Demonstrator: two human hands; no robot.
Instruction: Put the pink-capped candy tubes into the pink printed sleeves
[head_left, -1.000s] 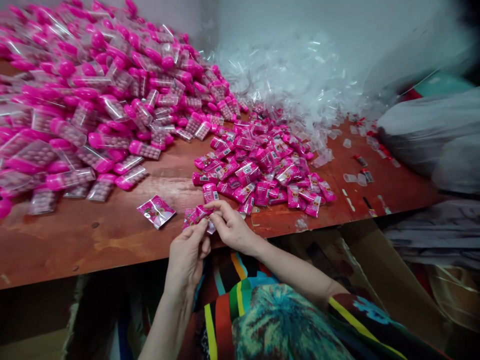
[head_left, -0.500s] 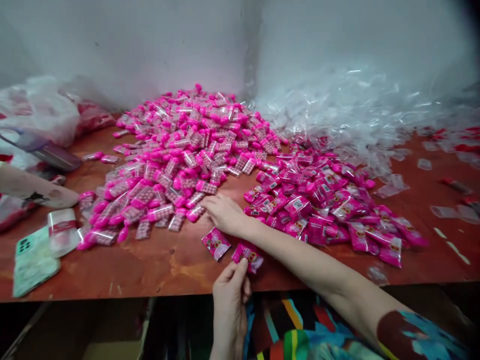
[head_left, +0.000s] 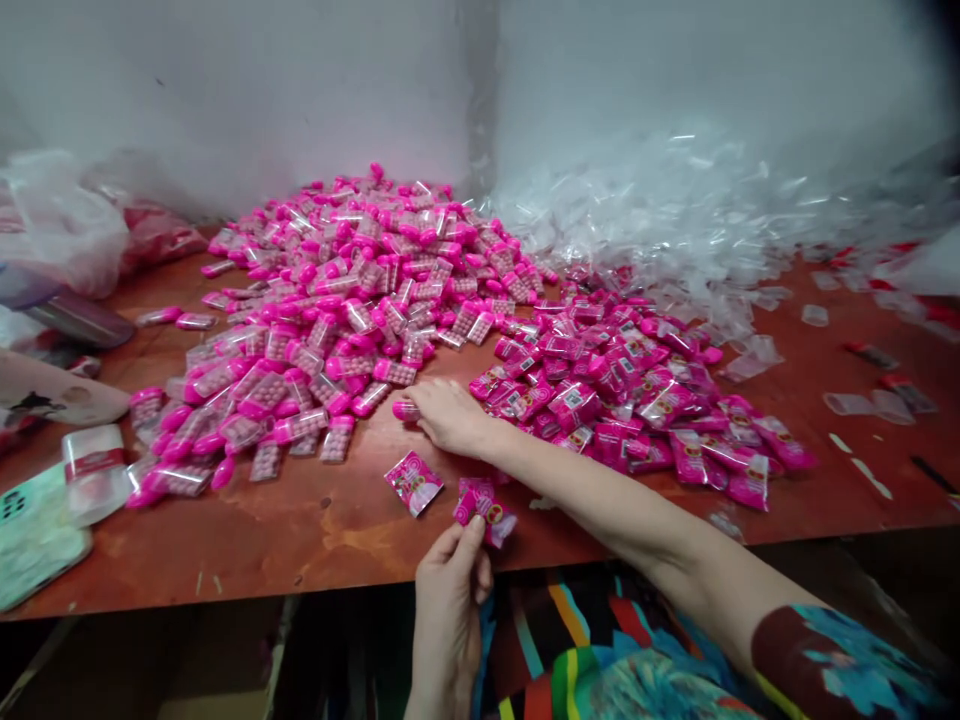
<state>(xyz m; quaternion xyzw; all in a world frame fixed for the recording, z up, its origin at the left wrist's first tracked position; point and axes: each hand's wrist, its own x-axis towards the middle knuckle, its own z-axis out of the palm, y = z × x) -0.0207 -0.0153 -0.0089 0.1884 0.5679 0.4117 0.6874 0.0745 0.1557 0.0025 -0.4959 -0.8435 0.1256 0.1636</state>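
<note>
My left hand (head_left: 454, 575) pinches a small pink printed packet (head_left: 487, 512) near the table's front edge. My right hand (head_left: 450, 415) reaches across and grips a small candy bottle with a pink cap (head_left: 406, 410). The fingers cover most of that bottle. A flat pink packet (head_left: 414, 483) lies on the table between the two hands. Left of my right hand spreads a large pile of clear, pink-capped candy bottles (head_left: 360, 280), with pale pink balls inside. Beyond my right forearm rises a heap of plump pink packets (head_left: 600, 380).
A mass of clear plastic pieces (head_left: 660, 220) lies against the back wall. On the left are a phone (head_left: 45, 525), a clear plastic container (head_left: 96, 470), a white bottle (head_left: 60, 388) and a purple bottle (head_left: 71, 312). Loose clear pieces (head_left: 851, 404) are scattered on the right.
My right hand has taken a candy bottle from the edge of the pile and is now apart from the pile. The whole view has shifted slightly, while my left hand keeps its packet.
</note>
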